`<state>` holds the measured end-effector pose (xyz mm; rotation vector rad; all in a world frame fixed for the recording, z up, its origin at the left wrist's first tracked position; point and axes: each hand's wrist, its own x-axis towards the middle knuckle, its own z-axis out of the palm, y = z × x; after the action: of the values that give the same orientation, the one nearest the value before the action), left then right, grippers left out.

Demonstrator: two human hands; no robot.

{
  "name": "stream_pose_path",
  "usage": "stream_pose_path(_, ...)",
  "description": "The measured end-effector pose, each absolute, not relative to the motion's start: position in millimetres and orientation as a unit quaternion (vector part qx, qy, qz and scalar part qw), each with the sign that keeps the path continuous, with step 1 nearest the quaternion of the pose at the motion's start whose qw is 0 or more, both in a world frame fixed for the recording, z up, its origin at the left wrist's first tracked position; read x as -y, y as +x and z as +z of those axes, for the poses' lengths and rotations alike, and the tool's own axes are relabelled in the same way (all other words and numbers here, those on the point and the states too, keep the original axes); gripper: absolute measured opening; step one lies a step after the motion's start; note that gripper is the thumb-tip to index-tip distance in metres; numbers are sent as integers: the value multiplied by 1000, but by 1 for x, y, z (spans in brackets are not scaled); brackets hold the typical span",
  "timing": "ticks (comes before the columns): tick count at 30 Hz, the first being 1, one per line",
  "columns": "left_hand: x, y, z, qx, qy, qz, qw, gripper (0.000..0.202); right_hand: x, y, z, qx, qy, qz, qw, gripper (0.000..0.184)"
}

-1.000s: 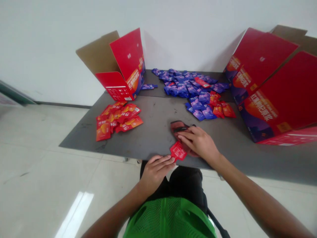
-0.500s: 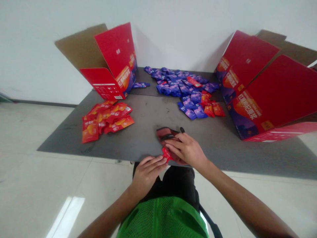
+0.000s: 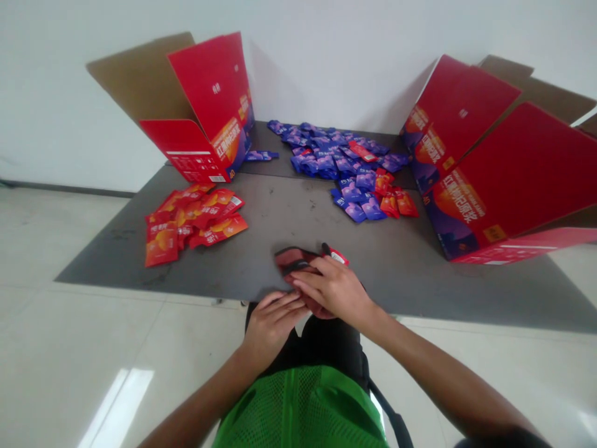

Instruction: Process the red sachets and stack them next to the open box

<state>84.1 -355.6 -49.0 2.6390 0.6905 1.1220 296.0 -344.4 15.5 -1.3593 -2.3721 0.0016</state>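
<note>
A dark red pouch lies on the grey table near its front edge. My right hand rests over the pouch, fingers pointing left. By its thumb the corner of a red packet sticks out, and the hand seems closed on it. My left hand is at the table's front edge, fingers stretched toward the pouch's near side just under my right hand. Nothing shows in the left hand.
A pile of red packets lies at the left. Blue packets with a few red ones are heaped at the back. An open red carton stands back left, and larger red cartons at the right.
The red packet held between both hands at the table edge has gone forward with my right hand onto the pouch. My left hand no longer pinches it. The camera view has shifted slightly.
</note>
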Motion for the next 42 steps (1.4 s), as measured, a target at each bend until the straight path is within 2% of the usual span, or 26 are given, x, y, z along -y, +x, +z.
stream_pose_path(4, 355, 84, -47, -227, 897, 367, 96, 28, 313, 339, 11, 810, -555, -17, 188, 32)
stream_pose_path(7, 355, 84, -48, -231, 894, 372, 93, 27, 294, 372, 24, 782, -595, -73, 167, 31)
stream_pose_path(9, 355, 84, -49, -233, 891, 378, 91, 27, 295, 372, 35, 769, -605, -95, 182, 32)
stream_pose_path(12, 355, 85, -50, -231, 891, 381, 90, 26, 317, 339, 42, 787, -569, -69, 229, 33)
stream_pose_path(16, 355, 85, -51, -242, 888, 378, 98, 25, 343, 293, 25, 851, -482, 7, 207, 29)
stream_pose_path(19, 355, 84, -53, -239, 892, 369, 105, 26, 335, 301, 10, 831, -511, 34, 220, 32)
stream_pose_path(25, 355, 85, -56, -234, 889, 381, 104, 27, 288, 369, 25, 780, -592, -46, 197, 32)
stream_pose_path(28, 355, 85, -56, -233, 887, 384, 104, 26, 294, 364, 39, 743, -618, -68, 249, 34)
stream_pose_path(30, 356, 85, -55, -232, 888, 385, 104, 27, 310, 340, 40, 746, -597, -36, 293, 34)
stream_pose_path(35, 357, 85, -50, -240, 882, 392, 103, 26, 339, 295, 14, 834, -501, 34, 229, 30)
stream_pose_path(38, 356, 85, -48, -234, 888, 384, 101, 26, 321, 318, 6, 813, -533, 23, 234, 32)
stream_pose_path(42, 357, 85, -51, -235, 886, 386, 103, 27, 291, 368, 20, 773, -599, -51, 202, 33)
